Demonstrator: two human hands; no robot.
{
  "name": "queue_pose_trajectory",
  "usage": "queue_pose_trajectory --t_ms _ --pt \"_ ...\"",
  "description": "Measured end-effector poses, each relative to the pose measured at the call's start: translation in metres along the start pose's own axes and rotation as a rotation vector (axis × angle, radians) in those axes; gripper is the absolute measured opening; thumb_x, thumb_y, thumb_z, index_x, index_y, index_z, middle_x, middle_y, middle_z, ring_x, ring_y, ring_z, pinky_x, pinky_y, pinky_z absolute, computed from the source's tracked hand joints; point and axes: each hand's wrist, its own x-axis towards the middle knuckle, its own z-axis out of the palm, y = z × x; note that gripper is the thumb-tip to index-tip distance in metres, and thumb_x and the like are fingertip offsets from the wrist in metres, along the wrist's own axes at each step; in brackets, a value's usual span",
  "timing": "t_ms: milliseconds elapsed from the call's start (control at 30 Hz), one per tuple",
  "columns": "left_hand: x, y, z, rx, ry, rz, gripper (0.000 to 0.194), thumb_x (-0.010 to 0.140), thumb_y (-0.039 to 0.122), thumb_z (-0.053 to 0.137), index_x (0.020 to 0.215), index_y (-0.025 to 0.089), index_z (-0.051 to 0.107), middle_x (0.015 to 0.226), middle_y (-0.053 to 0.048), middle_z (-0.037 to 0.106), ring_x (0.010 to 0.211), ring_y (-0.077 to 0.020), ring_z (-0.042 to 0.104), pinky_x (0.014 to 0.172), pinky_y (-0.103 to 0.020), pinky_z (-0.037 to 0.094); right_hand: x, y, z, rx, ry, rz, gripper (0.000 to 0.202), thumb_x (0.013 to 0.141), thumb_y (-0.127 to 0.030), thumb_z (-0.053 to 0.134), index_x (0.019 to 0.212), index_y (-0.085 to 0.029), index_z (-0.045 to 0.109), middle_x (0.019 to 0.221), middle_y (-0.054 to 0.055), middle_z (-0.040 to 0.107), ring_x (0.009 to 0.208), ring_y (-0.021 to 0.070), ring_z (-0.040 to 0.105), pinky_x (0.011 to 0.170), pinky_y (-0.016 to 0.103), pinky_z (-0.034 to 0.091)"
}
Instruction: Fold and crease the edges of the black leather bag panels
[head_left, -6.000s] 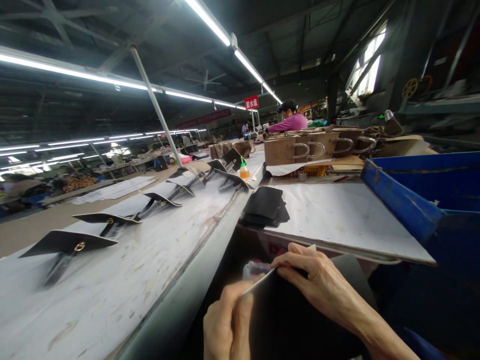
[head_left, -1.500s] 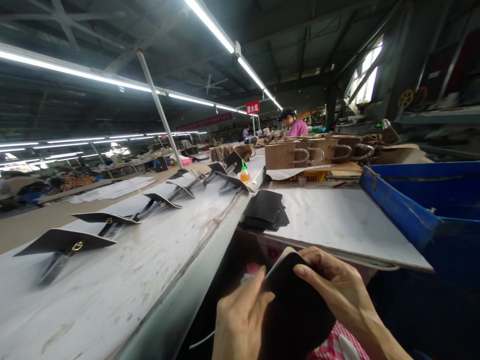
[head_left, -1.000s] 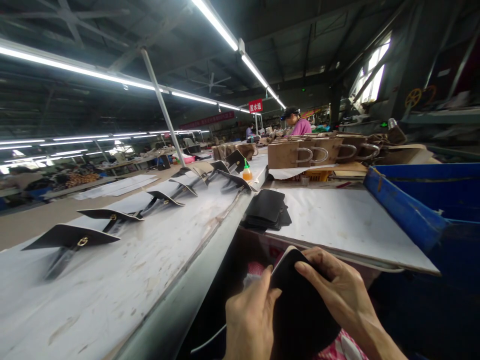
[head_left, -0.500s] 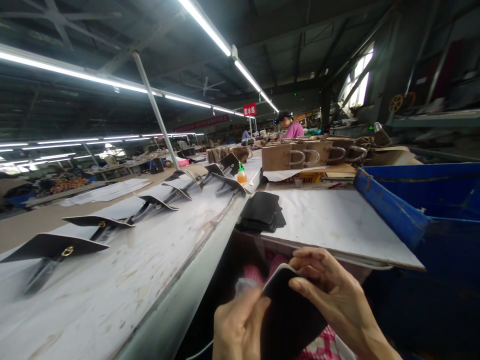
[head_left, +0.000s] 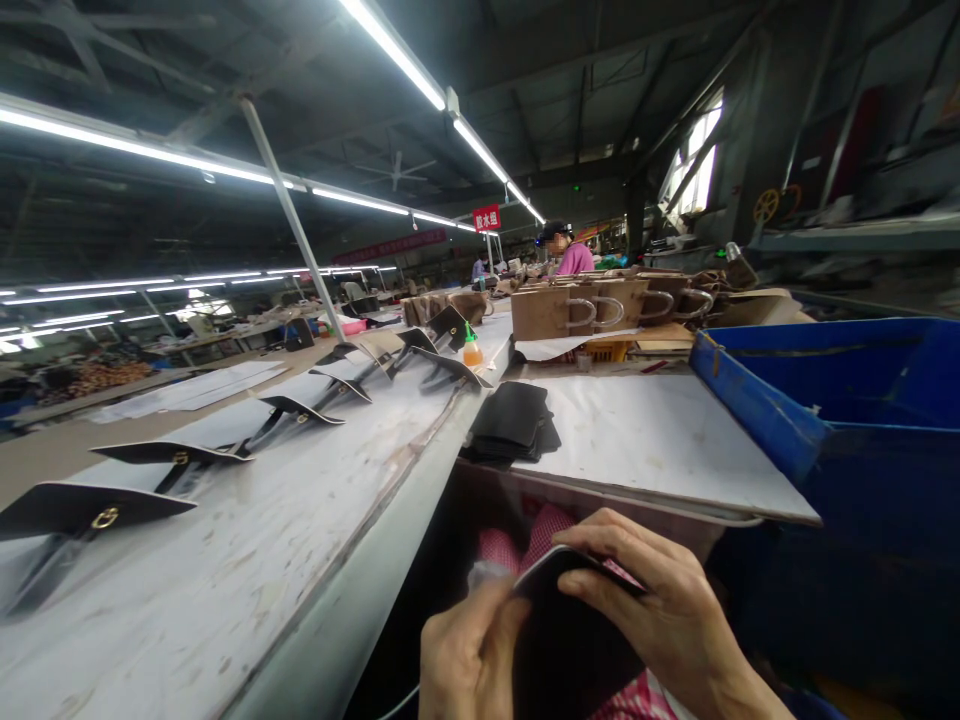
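Between my hands is a black flat panel (head_left: pixel 574 640), leather-like, with a pale rim along its top edge. My left hand (head_left: pixel 469 645) pinches its left edge between thumb and fingers. On the upper right edge my right hand (head_left: pixel 649 590) is closed, thumb on the near face and fingers behind. The panel is tilted above my lap, where pink checked cloth (head_left: pixel 547 530) shows. Something clear and plastic-like lies behind my left hand, too blurred to name. A stack of black pieces (head_left: pixel 514 415) rests at the table corner ahead.
Black flaps with gold clasps (head_left: pixel 105 517) stand in a row on the long white table (head_left: pixel 247 590). An orange bottle with a green tip (head_left: pixel 472 350) stands farther along. Brown handled bags (head_left: pixel 551 312) line the back, a blue bin (head_left: pixel 757 400) stands right, and a person (head_left: pixel 574 258) works beyond.
My right hand has shifted along the panel's top edge, its fingers now lying flatter over it. The view has swung slightly to the right. Both hands keep their hold.
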Motion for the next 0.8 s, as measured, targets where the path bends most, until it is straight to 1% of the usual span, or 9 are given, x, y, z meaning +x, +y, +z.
queue_pose_trajectory --t_ms 100,200,333,467,533,600,667,733,800 --pt "0.0 0.001 0.0 0.008 -0.004 -0.006 0.037 0.097 0.04 0.049 0.069 0.019 0.061 0.055 0.002 0.047 0.05 -0.0088 0.042 0.051 -0.021 0.035 0.002 0.0 0.0 0.021 -0.029 0.035 0.008 0.088 -0.03 0.072 0.087 -0.022 0.072 0.074 -0.001 0.069 0.063 0.0101 0.064 0.059 0.014 0.051" --pt "0.0 0.0 0.0 0.015 -0.004 -0.003 0.039 0.096 0.041 0.049 0.065 0.019 0.057 0.054 0.001 0.048 0.051 -0.0095 0.044 0.05 -0.02 0.034 0.005 -0.002 0.0 -0.011 -0.036 0.04 0.014 0.091 -0.032 0.068 0.083 -0.021 0.071 0.07 -0.002 0.067 0.059 0.0088 0.061 0.056 0.014 0.048" --pt "0.0 -0.006 -0.001 0.04 -0.005 0.008 0.037 0.097 0.04 0.049 0.067 0.019 0.059 0.059 0.001 0.053 0.051 -0.0088 0.044 0.049 -0.02 0.034 0.005 -0.004 -0.001 -0.117 -0.053 0.017 0.021 0.095 -0.03 0.062 0.076 -0.02 0.064 0.067 -0.003 0.063 0.057 0.007 0.057 0.055 0.013 0.045" --pt "0.003 -0.012 0.002 0.083 -0.012 0.105 0.032 0.097 0.031 0.05 0.069 0.019 0.06 0.057 0.002 0.051 0.05 -0.008 0.044 0.051 -0.02 0.034 0.002 -0.004 0.003 -0.212 -0.019 -0.034 0.019 0.096 -0.024 0.058 0.077 -0.02 0.06 0.066 -0.003 0.058 0.056 0.0065 0.055 0.055 0.014 0.043" --pt "0.005 -0.013 0.007 0.077 0.006 0.183 0.024 0.097 0.026 0.052 0.077 0.02 0.064 0.062 0.003 0.058 0.053 -0.0077 0.05 0.056 -0.018 0.039 0.0 -0.003 0.008 -0.241 0.02 -0.045 0.019 0.096 -0.022 0.057 0.077 -0.019 0.059 0.065 -0.003 0.057 0.054 0.0063 0.054 0.054 0.015 0.042" --pt "0.006 -0.012 0.013 0.066 0.052 0.258 0.015 0.097 0.023 0.054 0.096 0.024 0.069 0.074 0.004 0.067 0.063 -0.0081 0.061 0.066 -0.016 0.044 -0.002 -0.001 0.01 -0.251 0.062 -0.027 0.024 0.096 -0.022 0.055 0.073 -0.018 0.058 0.063 -0.003 0.057 0.052 0.0064 0.053 0.052 0.016 0.041" --pt "0.009 -0.011 0.017 0.09 0.097 0.301 0.014 0.096 0.021 0.055 0.101 0.024 0.068 0.076 0.004 0.069 0.066 -0.0084 0.064 0.069 -0.016 0.046 -0.001 0.001 0.007 -0.198 0.044 0.068 0.037 0.098 -0.031 0.053 0.063 -0.018 0.054 0.056 -0.002 0.054 0.047 0.0072 0.048 0.047 0.018 0.036" --pt "0.014 -0.008 0.017 0.154 0.111 0.339 0.014 0.096 0.02 0.053 0.089 0.02 0.065 0.067 0.005 0.062 0.058 -0.0077 0.059 0.061 -0.017 0.042 0.002 0.005 -0.001 -0.025 -0.077 0.27 0.05 0.099 -0.046 0.048 0.059 -0.017 0.055 0.052 0.0 0.053 0.044 0.0089 0.046 0.044 0.02 0.035" --pt "0.02 -0.005 0.013 0.187 0.109 0.368 0.023 0.097 0.018 0.051 0.076 0.018 0.06 0.059 0.005 0.054 0.052 -0.0064 0.052 0.055 -0.017 0.038 0.008 0.01 -0.011 0.2 -0.226 0.464 0.056 0.1 -0.056 0.041 0.068 -0.017 0.065 0.06 0.004 0.062 0.052 0.013 0.056 0.05 0.022 0.044"
